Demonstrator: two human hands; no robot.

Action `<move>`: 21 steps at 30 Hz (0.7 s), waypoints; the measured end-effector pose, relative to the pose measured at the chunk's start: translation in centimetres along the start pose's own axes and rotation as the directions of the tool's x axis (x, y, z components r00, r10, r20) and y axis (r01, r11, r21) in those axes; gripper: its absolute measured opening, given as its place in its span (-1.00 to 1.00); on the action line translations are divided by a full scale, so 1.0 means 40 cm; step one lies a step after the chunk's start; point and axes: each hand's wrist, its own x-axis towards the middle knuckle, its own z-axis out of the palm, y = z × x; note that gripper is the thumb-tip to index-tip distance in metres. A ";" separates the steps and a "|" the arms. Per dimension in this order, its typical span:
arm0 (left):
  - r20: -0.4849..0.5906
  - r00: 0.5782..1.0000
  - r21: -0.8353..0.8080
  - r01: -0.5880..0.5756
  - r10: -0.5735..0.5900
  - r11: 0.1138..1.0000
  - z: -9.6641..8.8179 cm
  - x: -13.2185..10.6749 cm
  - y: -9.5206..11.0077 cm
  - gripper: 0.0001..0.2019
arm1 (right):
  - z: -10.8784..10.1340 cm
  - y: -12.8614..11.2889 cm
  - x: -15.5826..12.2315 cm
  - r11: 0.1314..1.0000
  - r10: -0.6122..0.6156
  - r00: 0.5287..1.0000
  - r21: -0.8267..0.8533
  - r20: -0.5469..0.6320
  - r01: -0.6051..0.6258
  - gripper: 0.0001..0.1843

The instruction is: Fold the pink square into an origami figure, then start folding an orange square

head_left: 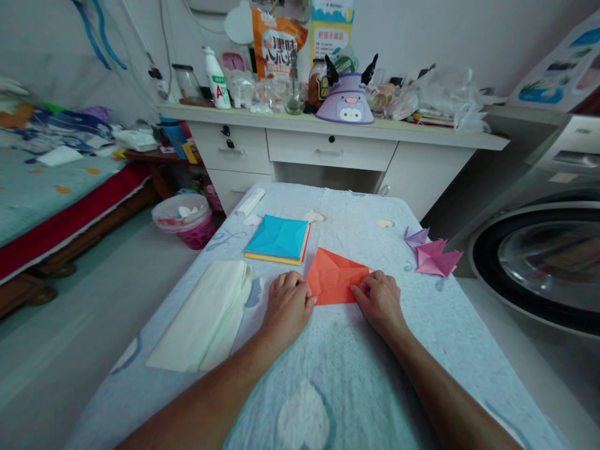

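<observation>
A creased orange-red sheet of origami paper lies on the cloth-covered table between my hands. My left hand pinches its left lower edge, fingers curled. At the right edge, my right hand grips the paper between thumb and curled fingers. Just beyond my left hand sits a stack of creased coloured paper squares, blue on top with yellow and red edges beneath. To the left lies a folded pale cloth or paper sheet. Folded paper pieces, one purple and one pink, rest by the right edge.
A white remote-like object lies at the table's far left corner. Beyond stands a white cabinet topped with jars, bags and a purple visor. A pink waste bin is left; a washing machine stands right.
</observation>
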 end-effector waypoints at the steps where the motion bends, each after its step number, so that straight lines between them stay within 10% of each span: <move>1: -0.001 1.000 0.003 -0.001 0.001 1.000 0.001 -0.001 0.000 -0.93 | 0.001 0.001 0.000 1.000 -0.006 1.000 -0.005 -0.004 0.006 -0.75; 13: -0.010 1.000 -0.056 0.024 -0.025 0.998 -0.003 -0.004 0.004 -0.88 | 0.004 -0.010 -0.009 0.992 -0.079 0.994 -0.105 -0.077 0.071 -0.90; 21: 0.002 0.982 -0.074 -0.190 0.191 0.979 0.011 0.000 0.004 -0.62 | -0.003 -0.024 -0.007 0.975 -0.219 0.971 -0.003 0.095 0.220 -0.76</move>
